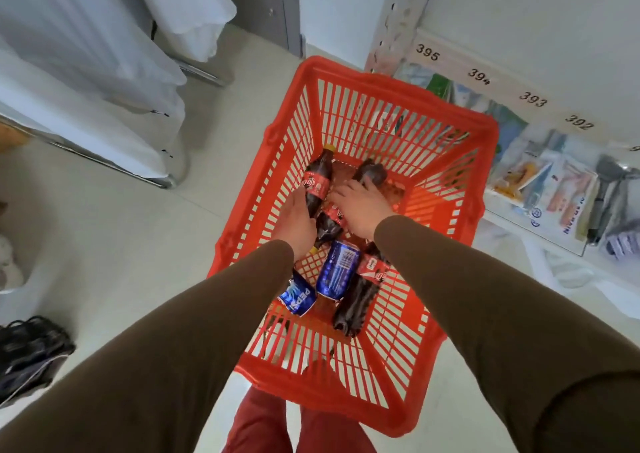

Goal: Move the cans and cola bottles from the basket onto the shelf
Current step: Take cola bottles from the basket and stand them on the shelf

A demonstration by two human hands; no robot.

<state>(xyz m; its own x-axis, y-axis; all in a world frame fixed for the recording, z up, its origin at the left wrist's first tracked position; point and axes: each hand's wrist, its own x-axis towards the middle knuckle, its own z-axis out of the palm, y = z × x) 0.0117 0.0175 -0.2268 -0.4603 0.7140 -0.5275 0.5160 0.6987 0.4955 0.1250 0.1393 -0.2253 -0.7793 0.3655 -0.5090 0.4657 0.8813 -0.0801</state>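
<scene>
Inspector: Head view looks down into a red basket [450,117] standing on a pale floor [138,245], both arms in brown sleeves [207,314] reaching into it.

Clerk: Contents?

Inspector: Four cola bottles and two blue cans, all lying on their sides. One bottle [317,179] lies far left with its yellow cap pointing away. A second bottle [329,224] lies between the hands, cap toward the near side. A third bottle [370,172] lies far right. A fourth bottle [360,293] lies near right. One can [337,269] lies just left of that fourth bottle; the Pepsi can [298,297] lies near left, partly under the left sleeve.

Clerk: Hands?

Inspector: Left hand [294,220] wraps the lower body of the far-left bottle, fingers curled around it. Right hand [360,207] lies on the third bottle with fingers bent over it; whether they are clamped on it I cannot tell.

Clerk: Shelf?

Inspector: White shelf [502,82] stands right of the basket, edge numbered 395 to 392, packaged goods [540,179] beneath.
</scene>
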